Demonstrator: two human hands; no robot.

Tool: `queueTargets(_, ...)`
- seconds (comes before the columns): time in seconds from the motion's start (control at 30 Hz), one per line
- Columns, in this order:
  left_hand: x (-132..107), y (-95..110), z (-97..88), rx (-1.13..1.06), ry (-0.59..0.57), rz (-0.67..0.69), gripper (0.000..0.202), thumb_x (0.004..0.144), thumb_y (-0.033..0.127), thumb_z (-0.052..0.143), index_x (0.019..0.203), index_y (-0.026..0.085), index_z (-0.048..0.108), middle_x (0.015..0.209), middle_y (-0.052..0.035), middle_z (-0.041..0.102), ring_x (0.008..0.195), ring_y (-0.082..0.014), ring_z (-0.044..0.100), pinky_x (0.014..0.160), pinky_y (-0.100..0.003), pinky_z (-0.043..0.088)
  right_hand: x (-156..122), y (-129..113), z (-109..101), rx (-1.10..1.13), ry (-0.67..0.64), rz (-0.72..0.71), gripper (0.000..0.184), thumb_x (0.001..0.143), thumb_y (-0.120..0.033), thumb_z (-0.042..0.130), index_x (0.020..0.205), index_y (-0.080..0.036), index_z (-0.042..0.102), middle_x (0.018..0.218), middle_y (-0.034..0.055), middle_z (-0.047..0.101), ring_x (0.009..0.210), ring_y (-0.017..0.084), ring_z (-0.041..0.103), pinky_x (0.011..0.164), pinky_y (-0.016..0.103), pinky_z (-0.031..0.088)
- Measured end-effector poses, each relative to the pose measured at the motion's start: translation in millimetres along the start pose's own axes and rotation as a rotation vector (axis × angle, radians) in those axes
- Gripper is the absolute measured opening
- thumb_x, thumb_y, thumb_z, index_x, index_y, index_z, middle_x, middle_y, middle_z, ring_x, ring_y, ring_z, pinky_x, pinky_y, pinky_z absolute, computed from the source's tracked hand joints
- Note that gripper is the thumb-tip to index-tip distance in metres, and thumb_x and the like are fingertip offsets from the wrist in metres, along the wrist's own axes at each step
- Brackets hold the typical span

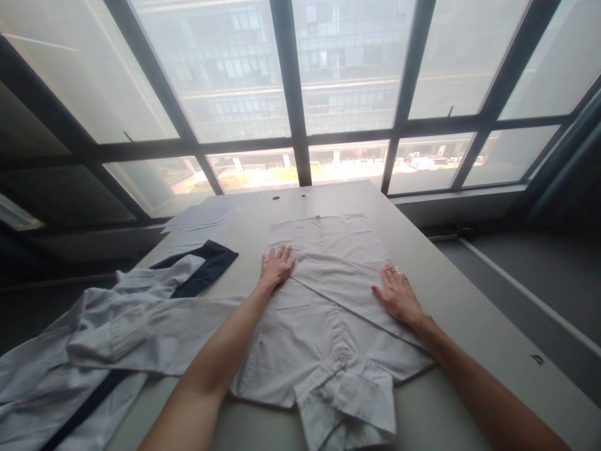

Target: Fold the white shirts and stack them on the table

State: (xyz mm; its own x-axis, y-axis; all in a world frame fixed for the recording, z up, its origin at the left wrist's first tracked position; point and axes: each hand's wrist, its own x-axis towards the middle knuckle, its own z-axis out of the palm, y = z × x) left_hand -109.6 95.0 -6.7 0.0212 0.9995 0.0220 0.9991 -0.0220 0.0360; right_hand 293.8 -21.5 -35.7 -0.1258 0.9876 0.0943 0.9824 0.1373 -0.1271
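A white collared shirt (328, 313) lies spread on the white table, its collar (347, 407) towards me. One sleeve is folded slantwise across the body. The other sleeve (159, 335) stretches out to the left, beneath my left forearm. My left hand (278, 266) rests flat on the shirt's left side, fingers apart. On the opposite edge, my right hand (398, 294) presses flat by the folded sleeve, with its thumb spread. Neither hand grips the cloth.
More white clothing (42, 369) is heaped at the left, with a dark navy cloth (206, 266) beside it. White paper sheets (201, 216) lie at the table's far left. Two round holes are near the far edge of the table (469, 338), before large windows (347, 69).
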Motion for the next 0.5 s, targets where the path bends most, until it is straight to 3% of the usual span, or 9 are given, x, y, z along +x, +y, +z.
queueTargets(0.17, 0, 0, -1.3, 0.005, -0.011, -0.005, 0.068, 0.101, 0.059, 0.022, 0.163, 0.031, 0.021, 0.169, 0.0003, 0.015, 0.154, -0.0359, 0.015, 0.12, -0.063, 0.016, 1, 10, -3, 0.016, -0.049, -0.025, 0.08, 0.102, -0.058, 0.017, 0.159, -0.004, 0.025, 0.167, 0.0171, 0.017, 0.156, 0.028, 0.012, 0.125, 0.053, 0.008)
queueTargets(0.33, 1, 0, -2.1, -0.001, -0.016, -0.004, 0.068, 0.1, 0.059, 0.022, 0.162, 0.031, 0.022, 0.17, 0.0013, 0.015, 0.154, -0.0364, 0.016, 0.12, -0.064, 0.015, -2, 52, -11, 0.058, -0.081, 0.113, 0.079, 0.102, -0.06, 0.016, 0.159, -0.007, 0.027, 0.166, 0.0186, 0.02, 0.156, 0.03, 0.013, 0.123, 0.06, 0.007)
queueTargets(0.4, 1, 0, -2.3, -0.004, -0.013, -0.002, 0.069, 0.1, 0.059, 0.022, 0.162, 0.03, 0.022, 0.169, 0.001, 0.015, 0.154, -0.0364, 0.016, 0.12, -0.064, 0.016, -2, 70, -16, 0.102, -0.026, 0.225, 0.077, 0.103, -0.057, 0.014, 0.158, -0.005, 0.03, 0.164, 0.0216, 0.025, 0.154, 0.032, 0.018, 0.122, 0.062, 0.011)
queueTargets(0.5, 2, 0, -2.1, -0.01, -0.004, -0.001, 0.068, 0.1, 0.058, 0.023, 0.162, 0.029, 0.023, 0.169, 0.0008, 0.016, 0.153, -0.0367, 0.017, 0.12, -0.064, 0.016, 1, 83, -25, 0.182, 0.166, 0.339, 0.075, 0.104, -0.051, 0.011, 0.155, -0.001, 0.034, 0.161, 0.025, 0.031, 0.152, 0.034, 0.024, 0.12, 0.061, 0.019)
